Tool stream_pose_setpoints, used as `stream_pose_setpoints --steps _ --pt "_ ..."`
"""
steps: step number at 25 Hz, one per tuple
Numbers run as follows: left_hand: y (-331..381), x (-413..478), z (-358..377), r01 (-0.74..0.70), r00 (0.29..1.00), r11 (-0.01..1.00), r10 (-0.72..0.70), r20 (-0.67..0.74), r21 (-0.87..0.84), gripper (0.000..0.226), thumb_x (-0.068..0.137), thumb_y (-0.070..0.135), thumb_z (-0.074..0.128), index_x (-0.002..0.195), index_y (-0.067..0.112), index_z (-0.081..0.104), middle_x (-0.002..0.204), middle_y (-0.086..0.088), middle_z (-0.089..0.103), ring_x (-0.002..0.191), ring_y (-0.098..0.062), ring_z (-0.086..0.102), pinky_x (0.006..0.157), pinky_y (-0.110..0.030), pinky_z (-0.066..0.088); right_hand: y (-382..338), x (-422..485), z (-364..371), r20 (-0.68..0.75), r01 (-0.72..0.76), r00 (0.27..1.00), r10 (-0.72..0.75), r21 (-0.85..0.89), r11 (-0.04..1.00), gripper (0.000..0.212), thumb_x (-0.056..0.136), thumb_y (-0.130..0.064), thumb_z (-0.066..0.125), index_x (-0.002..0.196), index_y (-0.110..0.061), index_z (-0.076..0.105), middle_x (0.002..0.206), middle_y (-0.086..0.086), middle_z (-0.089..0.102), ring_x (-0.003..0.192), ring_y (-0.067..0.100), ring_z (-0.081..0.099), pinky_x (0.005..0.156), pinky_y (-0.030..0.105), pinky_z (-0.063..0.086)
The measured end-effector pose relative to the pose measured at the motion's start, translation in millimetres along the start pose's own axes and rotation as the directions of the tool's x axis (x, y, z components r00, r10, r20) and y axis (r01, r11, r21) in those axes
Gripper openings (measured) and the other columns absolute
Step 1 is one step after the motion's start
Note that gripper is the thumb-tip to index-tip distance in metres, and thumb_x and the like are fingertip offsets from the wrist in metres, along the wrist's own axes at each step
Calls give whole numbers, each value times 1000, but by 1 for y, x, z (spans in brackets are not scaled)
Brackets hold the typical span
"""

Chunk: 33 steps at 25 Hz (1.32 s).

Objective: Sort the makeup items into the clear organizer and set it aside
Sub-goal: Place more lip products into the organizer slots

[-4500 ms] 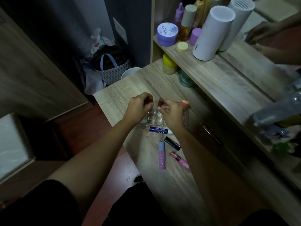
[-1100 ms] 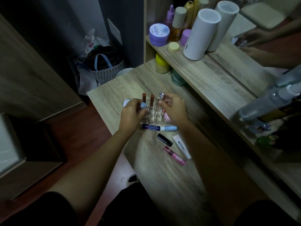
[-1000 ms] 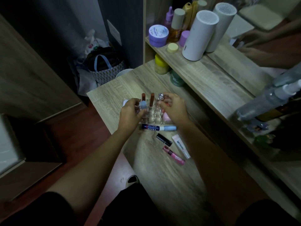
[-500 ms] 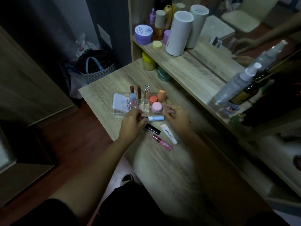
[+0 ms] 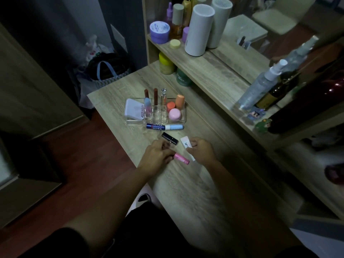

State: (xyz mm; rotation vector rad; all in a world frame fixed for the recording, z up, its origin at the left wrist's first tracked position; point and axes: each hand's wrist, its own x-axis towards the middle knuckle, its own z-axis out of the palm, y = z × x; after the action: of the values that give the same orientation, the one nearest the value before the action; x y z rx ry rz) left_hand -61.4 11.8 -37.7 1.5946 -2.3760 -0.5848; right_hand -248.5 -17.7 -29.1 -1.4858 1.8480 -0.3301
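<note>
The clear organizer [image 5: 183,119] stands on the wooden table [image 5: 186,192], holding a white compact [image 5: 133,109], several upright lipsticks and small pink and orange pots. A blue Nivea stick [image 5: 164,127] lies just in front of it. A black lipstick [image 5: 170,140] lies nearer to me. My left hand [image 5: 158,158] pinches the end of a pink lip gloss tube [image 5: 181,158] lying on the table. My right hand [image 5: 202,150] grips a white tube [image 5: 187,145] beside it.
A raised shelf [image 5: 210,71] along the right carries a tall white cylinder [image 5: 198,30], jars and bottles, with a spray bottle [image 5: 260,86] further right. A mirror stands behind the shelf. A bag [image 5: 106,69] sits on the floor past the table's far left corner.
Both hands left the organizer and came back toward me. The left hand now holds the pink lip gloss and the right holds the white tube. The view has tilted.
</note>
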Motion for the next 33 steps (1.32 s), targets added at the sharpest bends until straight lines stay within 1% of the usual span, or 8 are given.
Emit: stream_pose_setpoints --steps 5,9,13,17,20,24,30,33 --pt "-4 -1 4 -29 992 998 21 126 63 29 91 30 55 117 20 63 133 0 58 120 -23 46 96 -39 42 13 -11 1 26 -106 994 103 152 983 38 79 -5 71 116 -5 62 114 14 70 98 25 67 78 29 53" --pt "-3 -5 5 -53 992 998 50 113 22 24 90 21 57 113 12 59 114 -9 63 109 -27 51 87 -36 42 16 -16 -2 25 -148 989 148 316 937 26 75 0 72 97 -10 63 105 16 72 83 19 64 69 25 50" --pt "-10 -12 -20 29 986 973 9 166 -228 18 85 15 65 100 8 57 100 -9 63 91 -25 59 72 -28 42 9 -18 -9 44 -88 996 78 369 925 20 79 -8 71 86 -16 55 93 9 70 84 21 66 68 32 54" --pt "-21 1 -75 33 997 919 -60 -57 -394 17 78 10 76 93 12 70 84 2 63 75 -10 59 71 -26 50 -26 -11 -25 19 66 996 -93 568 820 22 86 -6 64 94 -25 57 84 -5 67 80 15 67 61 21 55" --pt "-27 27 -113 -21 971 960 -47 -233 -280 19 78 12 75 96 7 72 89 -10 68 80 -18 64 75 -31 56 -56 2 -29 -54 162 985 -162 590 791 15 90 -12 60 95 -26 62 91 -4 69 86 19 69 74 33 59" --pt "-38 66 -143 8 925 992 -57 -376 -130 23 79 21 74 99 9 71 92 -10 73 84 -22 64 73 -28 47 -93 30 -32 -228 254 962 -153 528 811 21 87 -14 64 107 -11 66 104 6 71 88 15 68 74 27 58" --pt "-63 103 -125 53 953 997 -34 -302 53 22 83 24 69 102 14 71 94 -7 75 91 -31 58 79 -45 47 -107 78 -7 -271 236 955 -118 461 855 25 83 -12 69 107 -7 68 90 -7 65 64 -23 58 56 -5 44" --pt "-59 106 -121 56 957 989 -14 -291 139 22 83 24 67 103 14 70 97 -8 74 95 -32 56 79 -44 42 -105 80 -2 -253 244 958 -136 467 850 25 83 -10 69 108 -4 68 96 2 71 72 -12 61 61 -4 46"
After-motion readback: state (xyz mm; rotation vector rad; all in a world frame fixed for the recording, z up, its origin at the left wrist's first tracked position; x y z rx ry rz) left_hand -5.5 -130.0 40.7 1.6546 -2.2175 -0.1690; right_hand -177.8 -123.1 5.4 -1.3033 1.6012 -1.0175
